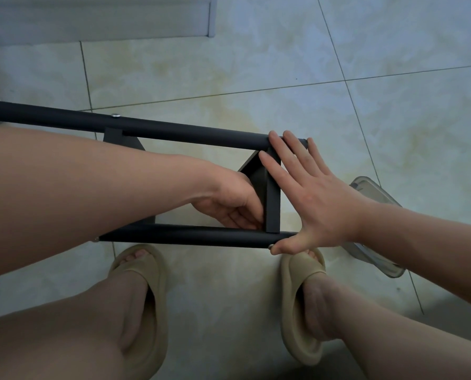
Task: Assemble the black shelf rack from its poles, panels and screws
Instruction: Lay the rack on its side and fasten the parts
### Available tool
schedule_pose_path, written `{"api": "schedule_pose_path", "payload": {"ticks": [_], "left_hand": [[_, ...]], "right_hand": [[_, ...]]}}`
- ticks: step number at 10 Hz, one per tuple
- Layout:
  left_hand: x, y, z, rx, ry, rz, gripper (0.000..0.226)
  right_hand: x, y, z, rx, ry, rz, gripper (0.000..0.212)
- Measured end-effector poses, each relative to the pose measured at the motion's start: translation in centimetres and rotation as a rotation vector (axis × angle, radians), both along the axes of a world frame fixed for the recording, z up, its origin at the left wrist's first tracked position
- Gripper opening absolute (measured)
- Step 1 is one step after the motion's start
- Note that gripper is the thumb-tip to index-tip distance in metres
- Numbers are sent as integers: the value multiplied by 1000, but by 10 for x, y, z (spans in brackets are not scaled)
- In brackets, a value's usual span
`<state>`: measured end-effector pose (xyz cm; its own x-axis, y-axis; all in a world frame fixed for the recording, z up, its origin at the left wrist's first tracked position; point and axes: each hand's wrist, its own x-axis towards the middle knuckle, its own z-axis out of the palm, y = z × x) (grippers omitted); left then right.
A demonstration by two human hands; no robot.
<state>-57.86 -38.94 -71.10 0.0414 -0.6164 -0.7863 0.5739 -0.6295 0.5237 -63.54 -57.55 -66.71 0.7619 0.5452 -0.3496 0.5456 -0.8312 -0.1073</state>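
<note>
Over the floor (229, 78), let the left hand (229, 201), curled at the rack's panel (272, 204), grip unclear, steady that joint while the flat, open right hand (311, 198) squares the poles (174, 130) and thumbs the screw (270, 246) home.

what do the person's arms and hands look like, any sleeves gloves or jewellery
The left forearm and right forearm are bare, with no sleeve in view. The left hand and right hand wear no gloves, and no ring, watch or bracelet shows on the wrists or fingers.
</note>
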Motion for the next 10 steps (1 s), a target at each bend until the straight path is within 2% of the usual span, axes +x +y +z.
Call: {"api": "schedule_pose_path", "payload": {"ticks": [3, 6, 8, 10], "left_hand": [[2, 0, -1, 58, -46, -83, 9], [3, 4, -6, -21, 27, -17, 15], [3, 2, -9, 5, -48, -83, 9], [8, -2, -14, -16, 3, -96, 10]], "right_hand": [[0, 1, 1, 1, 3, -4, 138], [1, 0, -1, 6, 9, -8, 138], [-1, 1, 2, 0, 8, -14, 138], [-2, 3, 3, -11, 21, -21, 140]]}}
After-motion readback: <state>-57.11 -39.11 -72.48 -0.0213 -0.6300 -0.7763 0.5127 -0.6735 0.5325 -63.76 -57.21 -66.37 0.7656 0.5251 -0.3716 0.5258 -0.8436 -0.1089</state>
